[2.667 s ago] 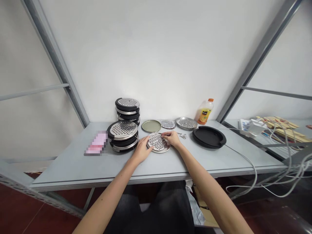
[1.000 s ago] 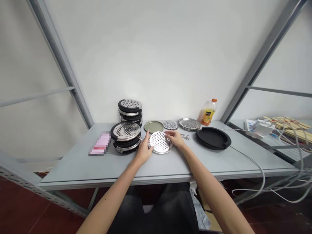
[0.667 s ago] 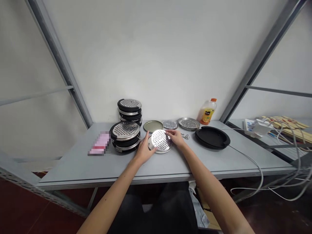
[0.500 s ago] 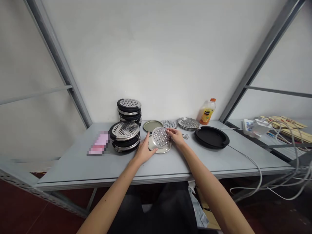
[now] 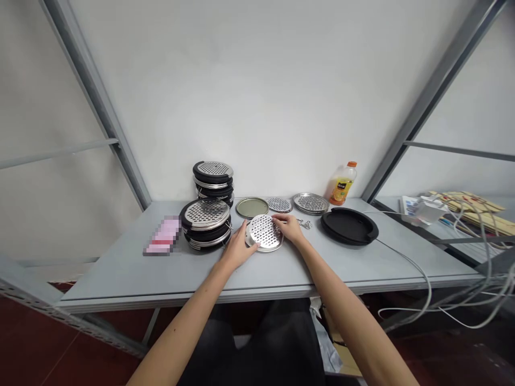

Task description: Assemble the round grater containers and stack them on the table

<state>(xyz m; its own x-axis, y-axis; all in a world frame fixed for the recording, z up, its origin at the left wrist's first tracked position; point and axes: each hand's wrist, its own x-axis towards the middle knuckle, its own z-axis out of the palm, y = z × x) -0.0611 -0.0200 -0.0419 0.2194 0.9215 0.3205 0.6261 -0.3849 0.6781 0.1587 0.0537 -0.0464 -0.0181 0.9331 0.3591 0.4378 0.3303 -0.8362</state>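
Note:
A round perforated metal grater disc lies nearly flat over a shallow silver dish at the table's front middle. My right hand pinches the disc's right edge. My left hand curves round the left side of the dish, its thumb at the near rim and its index finger along the far side. An olive-coloured round lid and another perforated disc lie just behind. Small metal clips sit beyond my right hand's fingers.
Two stacks of black-rimmed grater units, a near stack and a far stack, stand left. Right are stacked metal discs, a black round base, a juice bottle and a white cable. A blurred pink item lies far left.
The grater disc has gone from tilted up to nearly flat over the dish. My right hand has lowered slightly with it, and my left hand has stayed at the dish's left side.

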